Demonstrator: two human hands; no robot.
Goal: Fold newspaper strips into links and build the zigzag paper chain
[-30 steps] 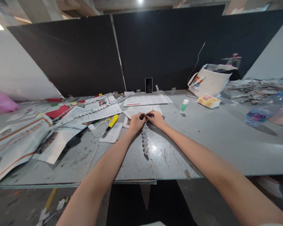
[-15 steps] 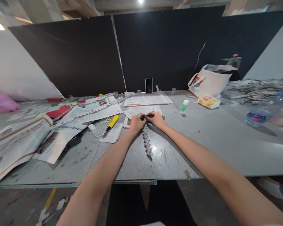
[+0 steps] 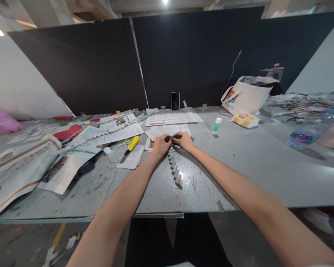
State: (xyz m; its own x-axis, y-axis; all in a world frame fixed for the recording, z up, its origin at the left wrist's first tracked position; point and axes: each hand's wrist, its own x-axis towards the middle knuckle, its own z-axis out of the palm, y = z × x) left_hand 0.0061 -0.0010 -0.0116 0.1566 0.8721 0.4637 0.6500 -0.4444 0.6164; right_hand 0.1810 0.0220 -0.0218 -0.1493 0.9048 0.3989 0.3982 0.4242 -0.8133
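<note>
A zigzag chain of folded paper hangs down toward me from my fingertips and lies along the grey table. Its far end is pinched by my left hand, closed with thumb and forefinger together. My right hand is closed on the same end, its fingertips meeting the left ones. The exact fold between the fingers is too small to make out. Just beyond the hands lie printed sheets. A yellow-handled cutter rests left of my hands on small cut papers.
A green-and-white glue stick stands to the right. Behind it are a white bag and a yellow tissue pack. A phone leans on the black partition. Newspaper sheets cover the left; a plastic bottle lies far right.
My hands stay pinched on the chain's far end. The chain's near end has swung slightly to the right; the view has shifted a touch.
</note>
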